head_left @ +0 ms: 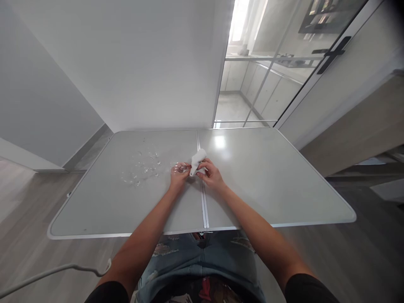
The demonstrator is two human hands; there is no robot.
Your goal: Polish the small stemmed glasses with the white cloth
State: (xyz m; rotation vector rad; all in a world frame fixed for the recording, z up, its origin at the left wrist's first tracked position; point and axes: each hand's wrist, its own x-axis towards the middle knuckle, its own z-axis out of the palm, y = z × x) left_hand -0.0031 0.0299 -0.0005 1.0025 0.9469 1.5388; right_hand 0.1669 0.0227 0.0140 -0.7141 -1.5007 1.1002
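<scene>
Near the table's middle seam, my two hands meet around a small white bent item (198,158), shaped like a little sock, with a dark spot at its lower end. My right hand (212,173) pinches its right side between thumb and fingers. My left hand (179,176) is closed at its lower left, with a clear plastic piece (180,167) in its fingers. Where the two things meet, I cannot tell if they are joined. Several loose clear plastic pieces (147,169) lie scattered on the table left of my left hand.
The pale folding table (268,181) has a metal rim and a metal centre seam (204,206). Behind it stand a white wall (151,63) and a glass door with a black handle (331,54). A grey cable (57,269) hangs at the lower left.
</scene>
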